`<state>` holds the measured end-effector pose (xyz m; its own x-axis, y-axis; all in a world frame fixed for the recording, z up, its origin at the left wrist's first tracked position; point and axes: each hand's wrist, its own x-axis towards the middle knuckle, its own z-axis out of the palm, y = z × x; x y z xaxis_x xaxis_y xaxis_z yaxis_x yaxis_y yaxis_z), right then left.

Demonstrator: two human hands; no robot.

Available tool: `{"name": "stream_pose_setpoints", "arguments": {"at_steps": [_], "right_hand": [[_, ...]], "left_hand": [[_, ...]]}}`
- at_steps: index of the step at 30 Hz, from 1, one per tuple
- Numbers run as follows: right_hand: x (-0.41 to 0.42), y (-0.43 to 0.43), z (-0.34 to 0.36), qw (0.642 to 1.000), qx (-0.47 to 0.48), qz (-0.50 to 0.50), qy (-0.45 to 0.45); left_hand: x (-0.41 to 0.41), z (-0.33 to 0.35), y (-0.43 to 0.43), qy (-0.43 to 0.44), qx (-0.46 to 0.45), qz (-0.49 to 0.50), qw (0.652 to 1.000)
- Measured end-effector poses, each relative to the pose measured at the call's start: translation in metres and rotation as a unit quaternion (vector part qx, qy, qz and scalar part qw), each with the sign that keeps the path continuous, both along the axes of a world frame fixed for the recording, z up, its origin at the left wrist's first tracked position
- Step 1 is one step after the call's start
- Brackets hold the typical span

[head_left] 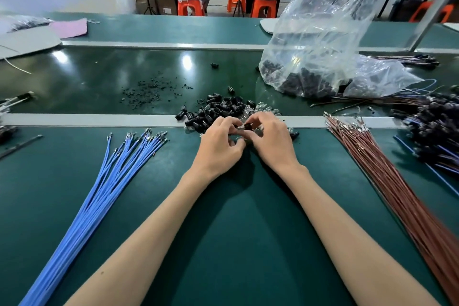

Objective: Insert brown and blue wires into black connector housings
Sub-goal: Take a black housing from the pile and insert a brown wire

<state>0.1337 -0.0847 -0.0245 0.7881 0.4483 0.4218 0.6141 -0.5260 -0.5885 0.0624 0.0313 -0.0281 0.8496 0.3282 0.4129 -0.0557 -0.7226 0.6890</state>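
Observation:
A heap of black connector housings (pixel 218 109) lies at the middle of the green bench, mixed with small clear parts. My right hand (pixel 269 138) pinches one black housing (pixel 247 126) just in front of the heap. My left hand (pixel 219 143) meets it from the left, its fingertips pinching a small clear part against that housing. A fanned bundle of blue wires (pixel 109 179) lies to the left, metal terminals pointing away from me. A bundle of brown wires (pixel 387 174) lies to the right. Neither hand touches a wire.
A clear plastic bag (pixel 320 40) with more black housings stands at the back right. Finished assemblies (pixel 432 126) are piled at the right edge. Black crumbs (pixel 149 93) are scattered on the conveyor belt. People sit on orange stools (pixel 190 7) beyond the bench.

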Motion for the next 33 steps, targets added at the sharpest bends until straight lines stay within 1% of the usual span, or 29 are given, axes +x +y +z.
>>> {"name": "stream_pose_setpoints", "arguments": {"at_steps": [4, 6, 7, 10, 14, 17, 19, 22, 24, 25, 27, 29, 30, 33], "right_hand": [[0.002, 0.0, 0.004, 0.994, 0.08, -0.007, 0.07], [0.002, -0.001, 0.005, 0.987, 0.125, 0.006, 0.106], [0.002, -0.002, 0.005, 0.985, 0.132, 0.018, 0.108], [0.002, -0.005, 0.008, 0.989, 0.096, 0.065, 0.088], [0.005, -0.011, 0.012, 0.989, 0.053, 0.111, 0.085], [0.005, -0.014, 0.012, 0.984, -0.017, 0.147, 0.097], [0.013, -0.021, 0.02, 0.988, -0.052, 0.112, 0.09], [0.034, -0.047, 0.038, 0.989, -0.122, -0.015, 0.085], [0.048, -0.069, 0.044, 0.974, -0.173, -0.128, 0.073], [0.053, -0.079, 0.045, 0.961, -0.191, -0.188, 0.071], [0.06, -0.093, 0.044, 0.93, -0.22, -0.277, 0.099], [0.062, -0.102, 0.042, 0.908, -0.231, -0.32, 0.142], [0.062, -0.103, 0.04, 0.903, -0.228, -0.328, 0.157], [0.063, -0.103, 0.036, 0.903, -0.212, -0.335, 0.167]], "left_hand": [[0.001, 0.001, 0.0, -0.004, 0.0, -0.031, 1.0], [0.0, 0.002, 0.0, -0.011, -0.02, -0.047, 0.999], [0.0, 0.001, 0.001, -0.012, -0.036, -0.049, 0.998], [-0.001, 0.0, 0.003, 0.001, -0.081, -0.043, 0.996], [-0.001, 0.001, 0.001, 0.02, -0.106, -0.041, 0.993], [0.0, 0.002, 0.001, 0.039, -0.088, -0.034, 0.995], [0.0, 0.002, 0.001, 0.048, -0.078, -0.034, 0.995], [-0.002, 0.003, 0.002, 0.042, -0.094, -0.038, 0.994], [-0.003, 0.005, 0.002, 0.042, -0.098, -0.04, 0.994], [-0.003, 0.005, 0.003, 0.045, -0.099, -0.041, 0.993], [-0.003, 0.005, 0.003, 0.053, -0.101, -0.04, 0.993], [-0.002, 0.005, 0.003, 0.061, -0.096, -0.045, 0.993], [-0.002, 0.006, 0.003, 0.064, -0.099, -0.048, 0.992], [-0.002, 0.005, 0.003, 0.066, -0.116, -0.055, 0.989]]}}
